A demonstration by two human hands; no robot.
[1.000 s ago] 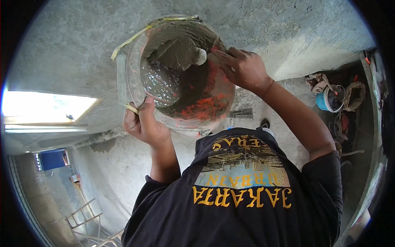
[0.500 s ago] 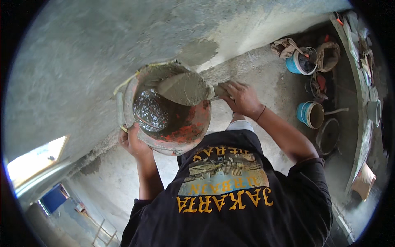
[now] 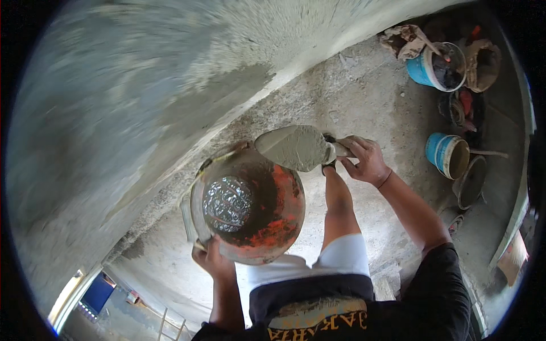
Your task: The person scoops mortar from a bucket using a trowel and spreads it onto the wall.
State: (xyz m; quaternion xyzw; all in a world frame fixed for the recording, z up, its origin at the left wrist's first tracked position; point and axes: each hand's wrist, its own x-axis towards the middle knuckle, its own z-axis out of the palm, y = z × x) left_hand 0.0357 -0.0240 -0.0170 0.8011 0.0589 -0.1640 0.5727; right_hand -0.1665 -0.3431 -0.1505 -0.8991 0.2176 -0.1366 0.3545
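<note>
My left hand [image 3: 217, 258] is closed on the near left rim of a round bucket [image 3: 286, 219], tilted so its inside shows. Its reddish-orange wall is smeared with grey, and wet grey mortar [image 3: 227, 203] glistens at the bottom. A pale flat strip [image 3: 189, 219] runs along the bucket's left side beside my fingers; what it belongs to is unclear. In my right hand [image 3: 364, 160] is the handle of a pointed trowel [image 3: 293, 148]. Its blade, coated in grey mortar, is held above the bucket's far right rim.
A plastered grey wall [image 3: 142, 96] rises on the left, with a darker damp patch [image 3: 227, 91] low down. Rough concrete floor [image 3: 375, 108] lies below. At right stand a blue-and-white bucket of dark material [image 3: 421, 71], a second blue bucket [image 3: 437, 150] and a round basin [image 3: 472, 182].
The trowel has moved from over the mortar to beyond the bucket's far right rim. The bucket sits lower and farther right in view. The view has shifted, showing more floor and my legs.
</note>
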